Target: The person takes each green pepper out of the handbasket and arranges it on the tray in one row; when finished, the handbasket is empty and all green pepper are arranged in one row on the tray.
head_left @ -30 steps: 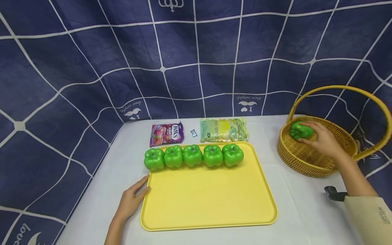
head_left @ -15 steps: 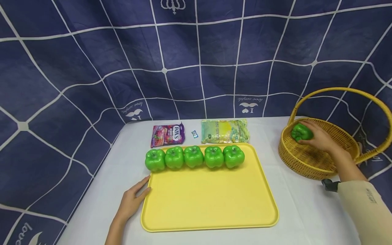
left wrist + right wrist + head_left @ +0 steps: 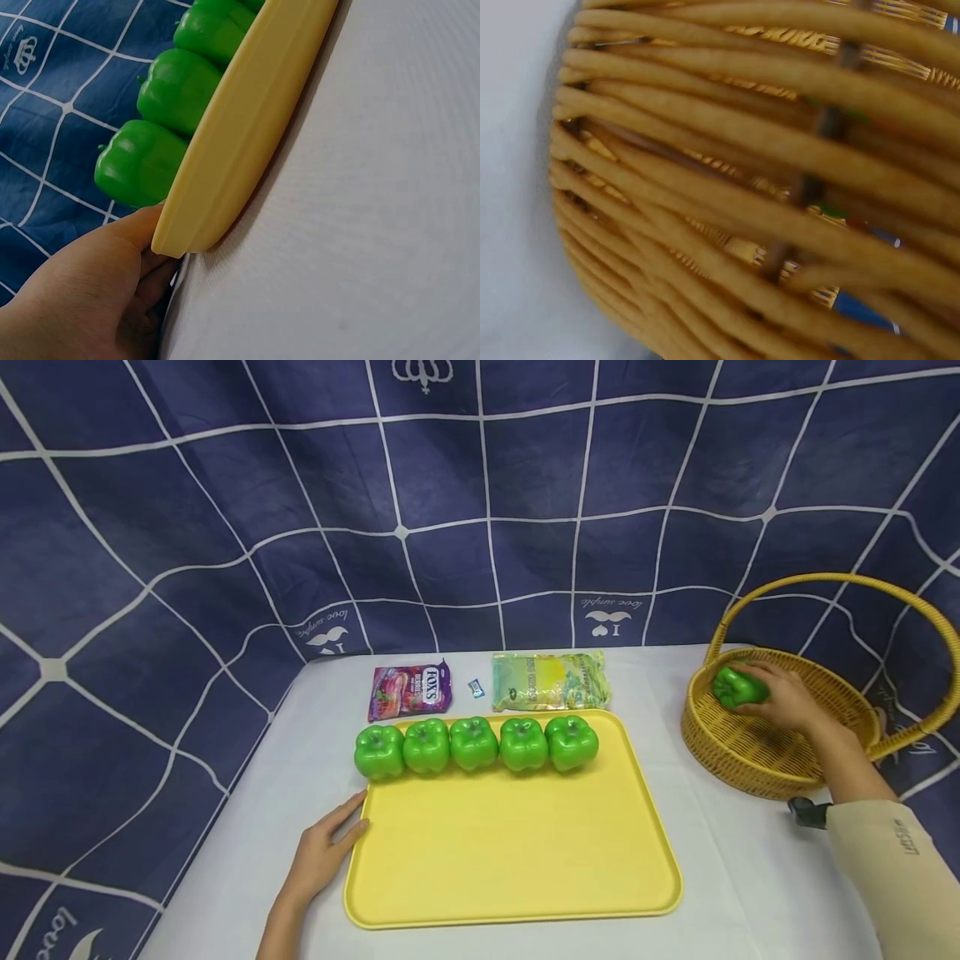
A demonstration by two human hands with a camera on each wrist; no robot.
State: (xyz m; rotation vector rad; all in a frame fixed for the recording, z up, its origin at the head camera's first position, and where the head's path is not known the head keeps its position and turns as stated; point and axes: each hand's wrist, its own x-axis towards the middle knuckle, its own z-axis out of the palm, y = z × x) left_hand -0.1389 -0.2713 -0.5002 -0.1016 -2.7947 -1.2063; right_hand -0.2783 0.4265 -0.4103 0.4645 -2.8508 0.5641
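Observation:
In the head view my right hand [image 3: 783, 695] reaches inside the wicker basket [image 3: 701, 745] and grips a green bell pepper [image 3: 738, 687], its fingers over the top. The right wrist view shows mostly the woven side [image 3: 727, 142] of the basket, which hides that hand. My left hand [image 3: 318, 852] holds the left rim of the yellow tray [image 3: 517, 843]; in the left wrist view the left hand [image 3: 90, 281] has a digit on the rim and others below it. Several green bell peppers [image 3: 474, 743] stand in a row along the tray's far edge.
Behind the tray lie a purple candy bag [image 3: 409, 689], a small blue-white packet [image 3: 476, 687] and a green-yellow packet [image 3: 551, 681]. The basket's tall handle [image 3: 840, 575] arches over the right arm. A dark blue checked cloth [image 3: 525, 468] hangs behind the white table [image 3: 247, 777].
My right hand has sunk slightly into the basket with the green bell pepper, and the pepper has turned a little. The right forearm has shifted left. My left hand and the tray stay in place.

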